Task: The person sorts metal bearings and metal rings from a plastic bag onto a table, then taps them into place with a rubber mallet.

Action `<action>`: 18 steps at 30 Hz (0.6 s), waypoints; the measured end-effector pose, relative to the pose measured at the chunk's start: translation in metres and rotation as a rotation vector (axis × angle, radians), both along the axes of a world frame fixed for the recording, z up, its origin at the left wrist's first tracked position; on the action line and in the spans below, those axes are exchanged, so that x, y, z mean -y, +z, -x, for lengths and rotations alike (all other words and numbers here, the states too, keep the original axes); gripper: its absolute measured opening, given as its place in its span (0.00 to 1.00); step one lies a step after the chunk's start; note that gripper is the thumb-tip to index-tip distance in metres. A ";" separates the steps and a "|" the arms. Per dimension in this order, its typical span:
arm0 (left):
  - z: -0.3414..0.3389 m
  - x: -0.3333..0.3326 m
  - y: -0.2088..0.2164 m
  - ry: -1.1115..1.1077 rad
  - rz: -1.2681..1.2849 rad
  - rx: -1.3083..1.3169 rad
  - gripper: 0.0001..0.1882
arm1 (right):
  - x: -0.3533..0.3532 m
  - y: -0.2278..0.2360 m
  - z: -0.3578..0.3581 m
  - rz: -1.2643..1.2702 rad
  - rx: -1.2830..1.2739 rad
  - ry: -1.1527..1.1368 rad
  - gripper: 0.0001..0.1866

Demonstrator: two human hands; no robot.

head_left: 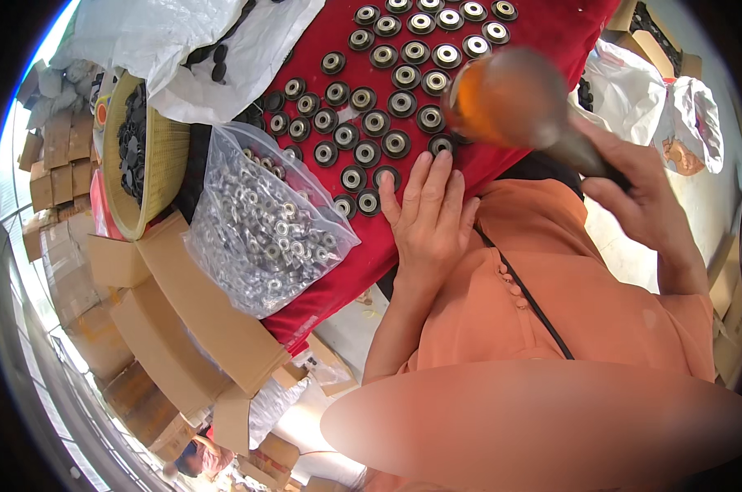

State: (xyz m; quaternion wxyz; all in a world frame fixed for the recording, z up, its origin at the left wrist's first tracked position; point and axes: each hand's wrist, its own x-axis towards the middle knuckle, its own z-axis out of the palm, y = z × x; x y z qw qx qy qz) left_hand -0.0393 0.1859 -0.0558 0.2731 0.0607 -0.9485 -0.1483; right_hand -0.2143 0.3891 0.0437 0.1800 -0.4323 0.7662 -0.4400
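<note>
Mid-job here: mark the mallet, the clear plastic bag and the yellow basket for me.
Mallet [528, 105]: head view, on its motion-blurred head.
Clear plastic bag [225, 160]: head view, on its upper wall.
Yellow basket [167, 168]: head view, on its outer side wall.

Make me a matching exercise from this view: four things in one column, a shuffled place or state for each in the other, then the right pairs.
Things
1. mallet
2. clear bag
3. yellow basket
4. left hand

Places and states
A. full of small metal rings
B. open, near the dark wheels
C. gripped in the right hand
D. holding loose black parts

Right pairs: 1-C, 2-A, 3-D, 4-B
</note>
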 end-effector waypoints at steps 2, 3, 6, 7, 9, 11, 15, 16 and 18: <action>-0.003 0.002 -0.001 0.009 -0.003 0.014 0.19 | 0.006 -0.016 -0.001 -0.185 -0.008 0.037 0.28; -0.004 0.003 -0.002 0.018 -0.004 0.027 0.18 | 0.009 -0.024 0.000 -0.114 -0.030 0.027 0.28; -0.002 0.005 0.002 0.025 0.001 0.040 0.16 | 0.014 -0.014 0.010 -0.185 0.092 0.034 0.29; -0.003 0.005 0.003 0.034 0.001 0.042 0.16 | 0.014 -0.009 0.008 -0.186 0.088 0.034 0.29; -0.009 0.004 0.003 0.034 0.002 0.014 0.15 | 0.010 0.006 0.001 -0.161 0.119 0.036 0.29; -0.014 0.003 0.001 0.055 -0.011 -0.019 0.15 | 0.011 0.007 -0.003 -0.135 0.149 0.030 0.29; -0.020 0.003 -0.002 0.082 -0.029 -0.056 0.14 | 0.022 -0.019 -0.008 -0.048 -0.107 0.113 0.29; -0.020 0.004 -0.002 0.080 -0.030 -0.059 0.14 | 0.024 -0.022 -0.008 -0.149 -0.053 0.106 0.29; -0.025 0.004 -0.002 0.092 -0.015 -0.035 0.14 | 0.026 -0.013 -0.005 -0.204 -0.056 0.136 0.30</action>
